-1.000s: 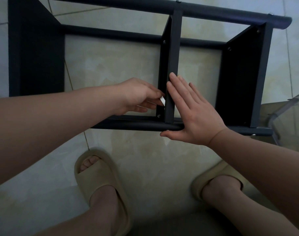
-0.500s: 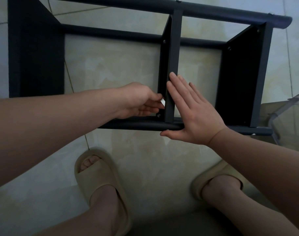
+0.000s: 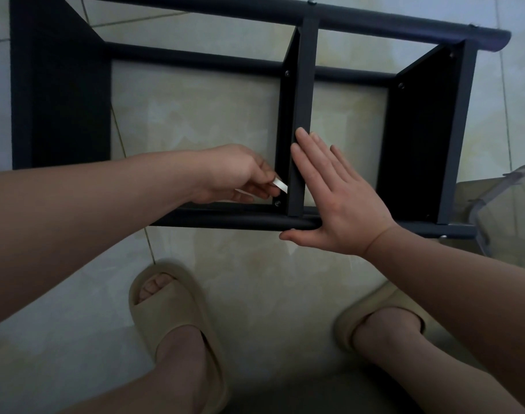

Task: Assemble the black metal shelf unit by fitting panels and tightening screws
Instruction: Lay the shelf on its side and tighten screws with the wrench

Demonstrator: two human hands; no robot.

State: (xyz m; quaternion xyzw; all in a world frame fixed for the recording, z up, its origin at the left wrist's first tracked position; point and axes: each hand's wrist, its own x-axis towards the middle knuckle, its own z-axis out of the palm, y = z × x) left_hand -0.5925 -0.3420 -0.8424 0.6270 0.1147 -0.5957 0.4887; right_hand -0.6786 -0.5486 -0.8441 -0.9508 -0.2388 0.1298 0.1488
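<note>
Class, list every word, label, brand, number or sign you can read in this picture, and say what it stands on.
None can be read. The black shelf, the pale tool pinched in the left hand, the slippers and the clear box show no lettering or marks.

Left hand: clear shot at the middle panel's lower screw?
Probably yes: the left hand, pinching a small pale tool, sits just beside the screw, nothing between; the right hand presses the middle panel's other side.

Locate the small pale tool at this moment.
Head view, centre: the small pale tool is pinched in the left hand, just left of the middle panel and just above the screw near the front rail.
</note>
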